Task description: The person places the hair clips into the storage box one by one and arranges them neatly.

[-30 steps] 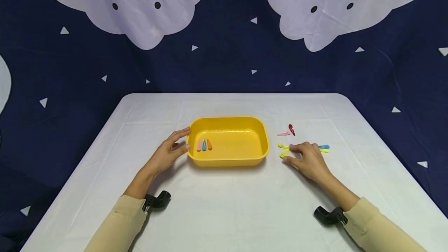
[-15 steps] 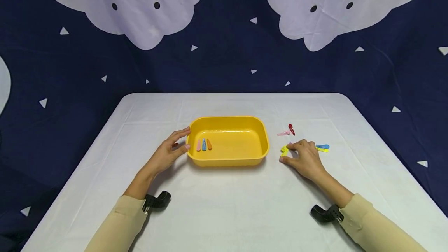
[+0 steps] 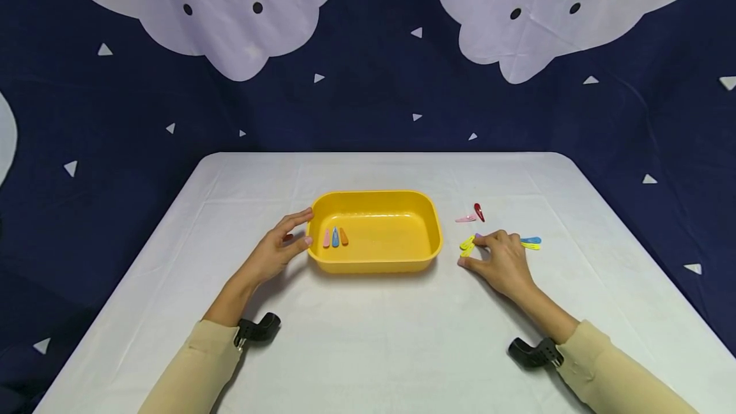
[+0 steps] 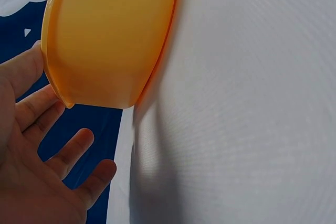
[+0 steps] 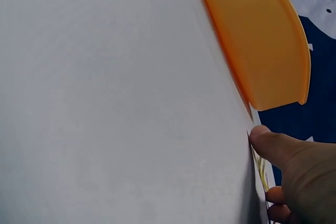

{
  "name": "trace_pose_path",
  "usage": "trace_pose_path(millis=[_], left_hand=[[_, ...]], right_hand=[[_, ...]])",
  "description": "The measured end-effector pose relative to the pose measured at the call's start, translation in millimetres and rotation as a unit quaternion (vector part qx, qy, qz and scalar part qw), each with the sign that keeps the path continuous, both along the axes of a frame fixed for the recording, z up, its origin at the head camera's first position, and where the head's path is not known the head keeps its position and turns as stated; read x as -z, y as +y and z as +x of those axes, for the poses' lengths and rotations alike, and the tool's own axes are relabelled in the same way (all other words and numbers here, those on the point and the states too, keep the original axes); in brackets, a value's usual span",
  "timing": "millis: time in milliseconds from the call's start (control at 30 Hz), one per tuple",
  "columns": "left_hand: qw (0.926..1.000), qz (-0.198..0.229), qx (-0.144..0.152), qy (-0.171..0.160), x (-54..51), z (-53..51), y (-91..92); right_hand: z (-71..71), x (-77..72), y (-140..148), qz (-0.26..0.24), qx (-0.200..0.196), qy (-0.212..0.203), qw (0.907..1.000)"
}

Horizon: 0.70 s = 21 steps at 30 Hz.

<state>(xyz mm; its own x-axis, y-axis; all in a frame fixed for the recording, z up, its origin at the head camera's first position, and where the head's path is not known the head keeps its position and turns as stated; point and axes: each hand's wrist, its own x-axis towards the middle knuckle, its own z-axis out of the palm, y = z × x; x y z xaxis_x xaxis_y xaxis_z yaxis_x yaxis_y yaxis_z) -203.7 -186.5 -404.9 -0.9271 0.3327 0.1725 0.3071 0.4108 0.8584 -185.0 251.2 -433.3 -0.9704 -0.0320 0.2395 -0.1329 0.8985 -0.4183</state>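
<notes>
Head view: left grip (image 3: 273, 253) spread against glossy tray (image 3: 376, 268), right grip (image 3: 506, 264) around slim clips (image 3: 467, 250)

I'm seeing a dark blue backdrop (image 3: 368, 107) filling the space beyond the far edge of the white counter (image 3: 374, 337). One pale cloud (image 3: 241, 37) is showing upside down above the far left corner, a second cloud (image 3: 552, 37) above the far right. Small white triangles (image 3: 105, 50) are dotting the fabric around them.
</notes>
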Motion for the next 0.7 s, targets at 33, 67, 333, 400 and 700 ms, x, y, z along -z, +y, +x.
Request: trace_pose_path(millis=[33,67,333,400,700], left_hand=[[1.0,-0.001,0.0,0.001,-0.3,0.0,-0.1],[1.0,-0.002,0.0,0.002,-0.3,0.0,-0.2],[1.0,-0.001,0.0,0.002,0.1,-0.1,-0.2],[1.0,0.0,-0.001,0.001,-0.3,0.0,0.0],[1.0,-0.004,0.0,0.002,-1.8,-0.5,0.9]], right_hand=[[-0.2,0.2,-0.7,0.0,0.001,0.002,1.0],[-0.5,0.6,-1.3,0.0,0.001,0.003,1.0],[-1.2,1.8,-2.3,-0.013,0.004,0.006,0.9999],[-0.6,0.9,-1.8,-0.015,0.007,0.001,0.9999],[-0.2,0.0,-1.7,-0.019,0.012,0.003,0.9997]])
